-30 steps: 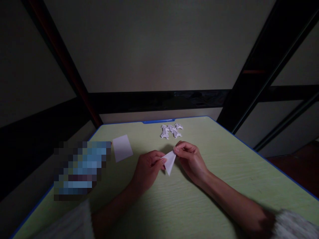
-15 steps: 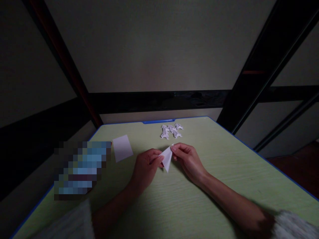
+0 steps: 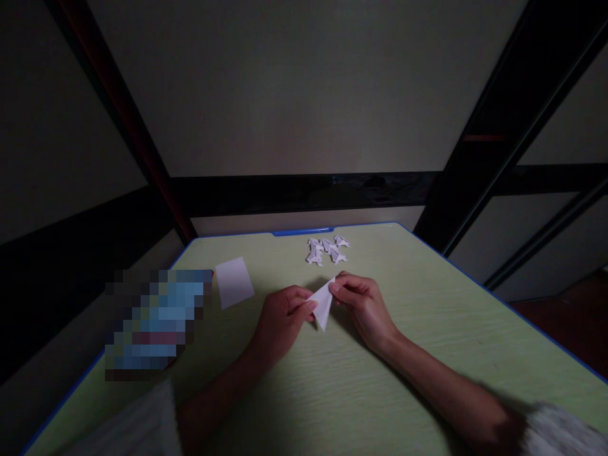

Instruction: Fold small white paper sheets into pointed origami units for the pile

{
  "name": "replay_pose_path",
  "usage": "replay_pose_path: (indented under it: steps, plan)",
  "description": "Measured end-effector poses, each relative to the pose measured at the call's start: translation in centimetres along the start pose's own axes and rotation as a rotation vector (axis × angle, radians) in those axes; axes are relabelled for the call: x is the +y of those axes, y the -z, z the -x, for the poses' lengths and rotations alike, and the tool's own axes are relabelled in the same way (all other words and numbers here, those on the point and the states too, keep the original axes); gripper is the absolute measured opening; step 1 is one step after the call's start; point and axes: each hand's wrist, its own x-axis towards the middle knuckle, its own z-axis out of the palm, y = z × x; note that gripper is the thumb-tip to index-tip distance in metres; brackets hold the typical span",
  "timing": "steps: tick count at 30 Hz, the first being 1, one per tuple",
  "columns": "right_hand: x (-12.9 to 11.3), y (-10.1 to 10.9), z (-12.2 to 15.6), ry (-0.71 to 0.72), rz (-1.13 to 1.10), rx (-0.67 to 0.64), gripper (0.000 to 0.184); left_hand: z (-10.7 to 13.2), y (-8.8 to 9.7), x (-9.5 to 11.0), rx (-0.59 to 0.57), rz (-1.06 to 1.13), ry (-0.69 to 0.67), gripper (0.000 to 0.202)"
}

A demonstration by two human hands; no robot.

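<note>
The left hand [image 3: 284, 320] and right hand [image 3: 365, 307] both pinched the paper [image 3: 323, 309], a triangle seemingly part-folded, over the table's [image 3: 403, 278] middle. Far off, five figures [image 3: 327, 246] looked finished; at left, a sheet [image 3: 234, 282] lay unfolded.

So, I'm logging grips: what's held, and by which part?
A folded paper: the left hand pinches its left side, the right hand its top corner.
</note>
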Motion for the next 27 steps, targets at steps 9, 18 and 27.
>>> replay_pose_path:
  steps: [9, 18, 27]
  plan:
    - [-0.30, -0.04, -0.25, 0.023, 0.111, 0.023, 0.022, 0.10, -0.26, 0.33, -0.065, 0.011, 0.029, 0.005]
    - [-0.11, -0.15, -0.41, 0.018, 0.221, -0.059, 0.023, 0.05, -0.14, 0.09, -0.031, -0.018, 0.024, 0.004]
    - [0.00, -0.27, 0.22, 0.103, 0.480, -0.074, 0.026, -0.15, -0.08, -0.22, -0.072, 0.012, 0.047, 0.008]
